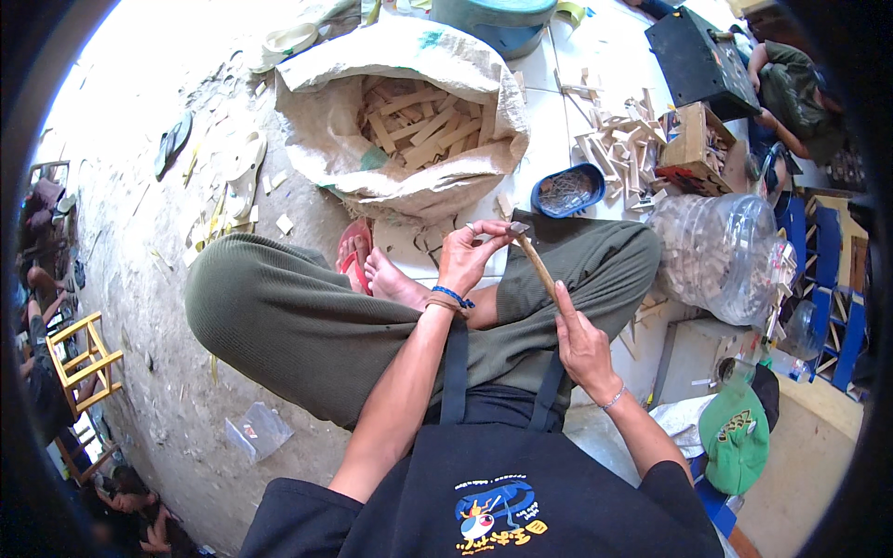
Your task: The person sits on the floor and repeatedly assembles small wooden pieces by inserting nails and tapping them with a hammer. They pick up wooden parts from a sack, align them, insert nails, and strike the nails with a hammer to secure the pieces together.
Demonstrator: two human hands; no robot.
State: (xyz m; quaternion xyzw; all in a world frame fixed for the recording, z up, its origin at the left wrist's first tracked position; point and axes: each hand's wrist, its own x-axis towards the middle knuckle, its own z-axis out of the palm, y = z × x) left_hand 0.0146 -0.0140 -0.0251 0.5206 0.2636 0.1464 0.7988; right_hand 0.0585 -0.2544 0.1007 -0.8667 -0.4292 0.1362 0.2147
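Note:
A small hammer (537, 263) with a slim wooden handle slants over my crossed legs, its dark metal head pointing away from me. My right hand (584, 346) is closed round the lower end of the handle. At the head end, my left hand (470, 256) pinches with thumb and forefinger; its fingertips meet the hammer head, and whether a small piece sits between them I cannot make out. Just beyond the hammer lies a blue oval tray (567, 211) holding what look like nails. A white woven sack (321, 126) full of flat wooden strips (419, 126) stands open ahead.
Loose wood pieces (619, 153) are heaped at the right, beside a cardboard box (693, 139) and a clear plastic jug (712, 251) of small pieces. A green cap (735, 437) lies near my right elbow. Another person (800, 93) sits far right. A yellow wooden stool (86, 365) stands left.

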